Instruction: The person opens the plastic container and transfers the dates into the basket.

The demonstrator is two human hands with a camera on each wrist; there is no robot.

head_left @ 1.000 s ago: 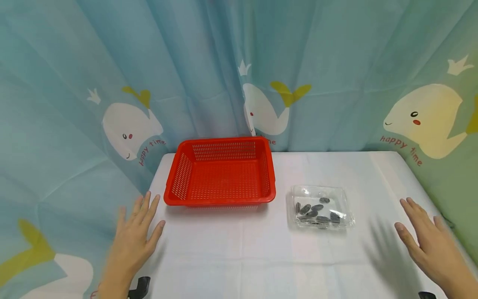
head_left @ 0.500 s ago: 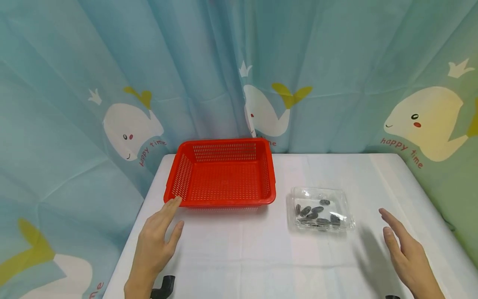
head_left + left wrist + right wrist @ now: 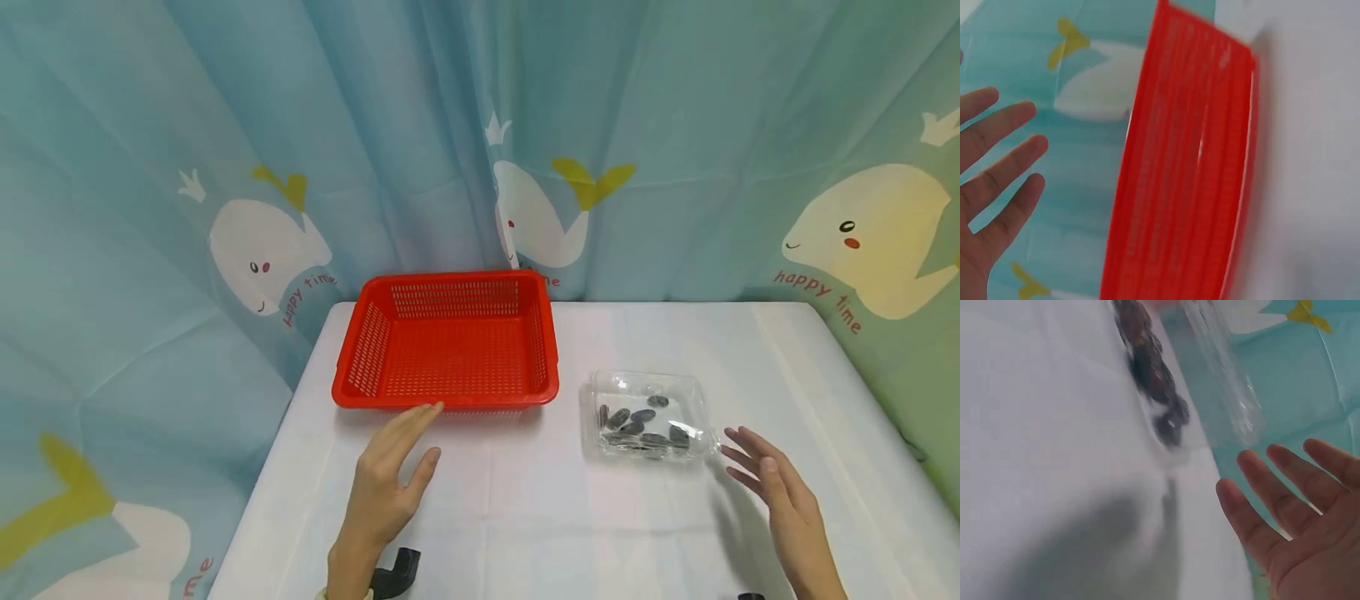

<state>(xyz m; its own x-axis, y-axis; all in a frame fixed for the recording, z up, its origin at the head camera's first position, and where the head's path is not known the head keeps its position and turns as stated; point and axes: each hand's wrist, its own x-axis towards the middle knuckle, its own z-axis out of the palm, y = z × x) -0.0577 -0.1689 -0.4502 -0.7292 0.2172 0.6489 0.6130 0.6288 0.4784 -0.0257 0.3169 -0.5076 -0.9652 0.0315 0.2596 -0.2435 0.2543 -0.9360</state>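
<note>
A clear plastic box point(image 3: 693, 400) stands right of the table's middle, with several dark, oval, wrinkled pieces point(image 3: 618, 418) inside that look like dried fruit. Just off its right side is my right hand point(image 3: 783, 500), fingers spread and holding nothing; the right wrist view shows the same hand point(image 3: 1310, 512) near the box's corner. My left hand point(image 3: 386, 483) hovers in front of a red plastic basket point(image 3: 446, 402), its fingertips close to the front rim. In the left wrist view the left fingers point(image 3: 1007, 169) are straight and apart, beside the basket's slotted wall point(image 3: 1179, 156).
A white cloth covers the table point(image 3: 540, 517). Behind and along the sides hangs a blue-green curtain point(image 3: 420, 150) printed with whales, close to the table's back edge. The basket stands at the back left, and its inside is bare.
My left hand has moved right, from beyond the table's left edge to in front of the basket. The right hand has moved left toward the plastic box. Basket and box stay put.
</note>
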